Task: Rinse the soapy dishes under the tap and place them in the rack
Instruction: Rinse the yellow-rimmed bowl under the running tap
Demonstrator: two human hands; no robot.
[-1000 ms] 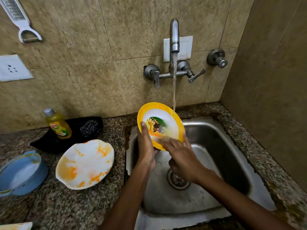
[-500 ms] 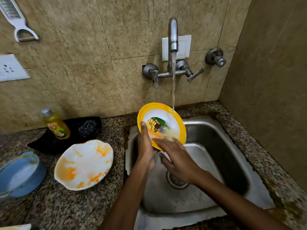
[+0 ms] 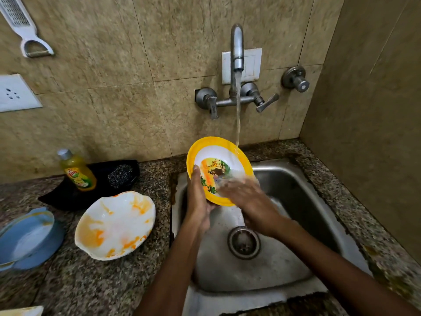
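Two hands meet the yellow plate (image 3: 241, 164): left hand (image 3: 197, 197) grips its edge, right hand (image 3: 245, 193) lies flat inside.

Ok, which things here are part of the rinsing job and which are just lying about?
Job: yellow-rimmed picture plate, left hand, right hand, running metal tap, steel sink, orange-stained white bowl.
Lying about: yellow dish-soap bottle, wall-hung white grater, black scrubber.

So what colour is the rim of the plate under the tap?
Yellow, around a white plate with a cartoon animal print; head view.
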